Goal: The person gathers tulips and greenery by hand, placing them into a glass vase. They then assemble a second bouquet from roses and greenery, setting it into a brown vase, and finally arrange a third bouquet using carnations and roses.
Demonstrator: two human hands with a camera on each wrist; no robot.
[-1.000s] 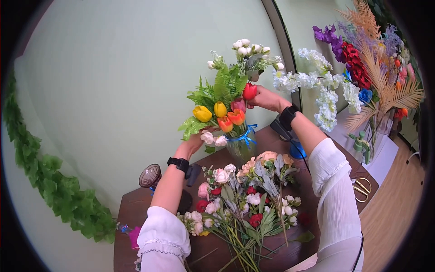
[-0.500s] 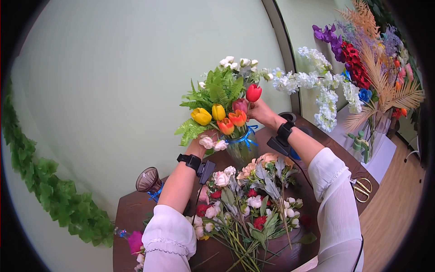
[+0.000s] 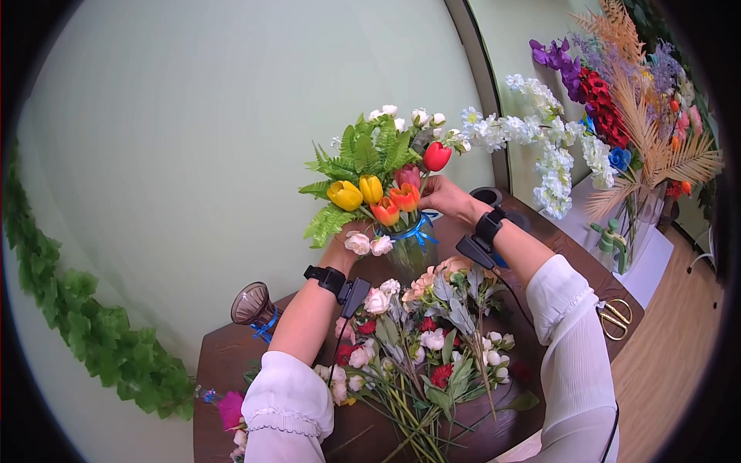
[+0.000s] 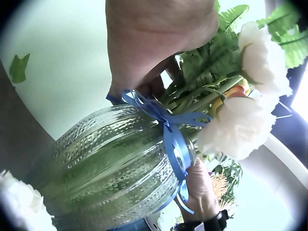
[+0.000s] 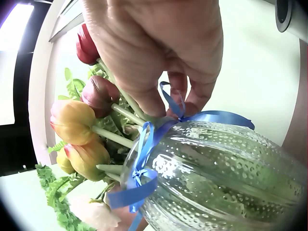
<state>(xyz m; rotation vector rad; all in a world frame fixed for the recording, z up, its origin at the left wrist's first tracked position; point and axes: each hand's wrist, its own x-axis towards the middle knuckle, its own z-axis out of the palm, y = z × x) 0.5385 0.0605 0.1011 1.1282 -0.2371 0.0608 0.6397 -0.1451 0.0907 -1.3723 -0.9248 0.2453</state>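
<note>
A ribbed glass vase [image 3: 415, 255] with a blue ribbon bow [image 3: 415, 231] round its neck holds yellow, orange, red and mauve tulips [image 3: 404, 197], green ferns [image 3: 363, 150] and white blossoms. My left hand [image 4: 161, 38] curls its fingers at the vase's neck, behind the stems and close to the ribbon; the head view mostly hides it behind two pale pink flowers [image 3: 369, 244]. From the other side my right hand [image 5: 159, 53] grips at the neck, its thumb and fingers right at the rim by the ribbon and the red tulip's [image 5: 86, 45] stem.
Loose roses and leafy stems [image 3: 432, 363] lie across the dark table [image 3: 494, 436] before me. A small tinted glass vase [image 3: 255, 305] stands left, gold-handled scissors [image 3: 616, 319] right. Tall arrangements [image 3: 633, 139] stand at the right; an ivy garland [image 3: 100, 339] hangs along the wall.
The ferns and white blossoms have sunk lower at the vase. My right hand has moved down from beside the red tulip to the rim; my left forearm has shifted slightly right.
</note>
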